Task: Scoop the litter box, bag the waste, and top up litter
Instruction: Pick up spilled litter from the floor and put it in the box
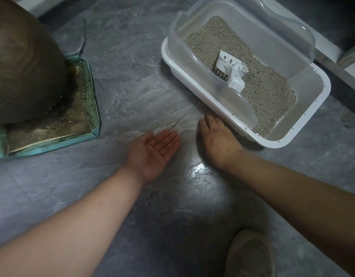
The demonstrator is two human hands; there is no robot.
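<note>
Fingers of the left hand (152, 151) lie straight and close together, palm turned up and holding nothing, just above the grey floor (132, 76), while the right hand (216, 140) is palm down with its fingers stretched toward the near edge of the litter box (312, 116) (their tips are hidden under the rim, so I cannot tell how they touch it). Both forearms reach forward from the bottom corners. Inside the box a white scoop (232, 71) lies on the litter (272, 92), and a brown pot (22, 66) on a teal tray (94, 116) is cut off at the left.
</note>
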